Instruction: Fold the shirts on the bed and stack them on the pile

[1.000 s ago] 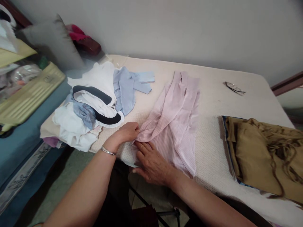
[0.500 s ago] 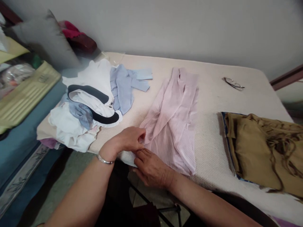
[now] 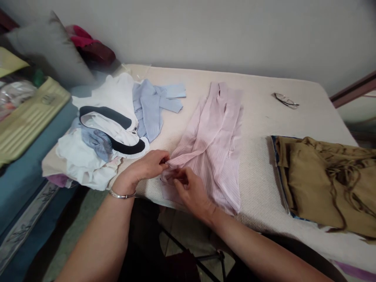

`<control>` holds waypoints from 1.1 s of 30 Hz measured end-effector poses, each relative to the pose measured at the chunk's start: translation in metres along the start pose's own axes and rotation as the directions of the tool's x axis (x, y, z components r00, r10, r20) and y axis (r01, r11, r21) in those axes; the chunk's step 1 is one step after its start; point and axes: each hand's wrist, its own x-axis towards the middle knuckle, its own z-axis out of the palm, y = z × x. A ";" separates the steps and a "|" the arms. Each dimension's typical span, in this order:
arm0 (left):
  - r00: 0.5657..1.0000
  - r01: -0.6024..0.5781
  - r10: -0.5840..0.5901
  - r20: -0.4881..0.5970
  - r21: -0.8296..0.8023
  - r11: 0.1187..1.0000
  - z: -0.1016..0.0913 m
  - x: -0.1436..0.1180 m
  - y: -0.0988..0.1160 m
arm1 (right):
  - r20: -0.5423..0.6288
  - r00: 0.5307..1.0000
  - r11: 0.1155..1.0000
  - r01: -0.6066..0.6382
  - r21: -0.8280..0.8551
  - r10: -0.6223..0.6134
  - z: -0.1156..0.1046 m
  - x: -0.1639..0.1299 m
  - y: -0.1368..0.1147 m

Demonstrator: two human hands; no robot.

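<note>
A home bedroom: mattress (image 3: pixel 264 117), pillow (image 3: pixel 49 51), heaped clothes (image 3: pixel 102 133).

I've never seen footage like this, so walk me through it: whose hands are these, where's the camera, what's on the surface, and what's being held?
The camera sits on a person's head, looking down at their own bare hands. The left hand, with a silver bangle on its wrist, and the right hand both pinch the near end of a pale pink striped shirt on a cream padded table. To the left lies a heap of white and light blue clothes; to the right, olive-brown folded fabric. Thin-framed eyeglasses rest at the back.
</note>
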 end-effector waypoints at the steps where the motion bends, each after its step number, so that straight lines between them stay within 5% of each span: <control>1: 1.000 -0.009 0.009 0.011 -0.014 1.000 -0.001 -0.001 0.001 | -0.010 0.998 0.995 -0.068 0.075 0.069 0.001 0.003 0.001; 9: 0.999 -0.019 0.022 0.038 -0.066 0.998 -0.010 -0.009 0.002 | 0.137 0.961 0.875 -0.275 0.399 0.240 0.009 0.008 0.009; 13: 0.996 -0.037 0.046 0.076 -0.122 0.992 -0.012 -0.011 0.002 | 0.304 0.941 0.838 -0.281 0.467 0.147 0.008 0.009 0.000; 17: 0.994 0.004 0.019 0.106 -0.210 0.978 -0.008 -0.008 0.000 | 0.373 0.928 0.919 -0.164 0.359 0.020 0.006 0.008 -0.005; 22: 0.988 0.128 -0.128 -0.082 -0.009 0.992 0.004 0.005 -0.006 | 0.346 0.938 0.989 -0.074 0.126 0.026 0.002 0.007 -0.004; 29: 0.981 0.171 -0.185 0.055 0.199 0.965 0.014 0.008 0.007 | 0.435 0.898 0.996 0.088 -0.029 -0.066 0.000 0.006 -0.010; 33: 0.966 0.246 -0.257 -0.004 0.300 0.922 0.013 0.006 0.015 | 0.460 0.876 0.963 0.230 -0.141 -0.142 0.001 0.004 -0.011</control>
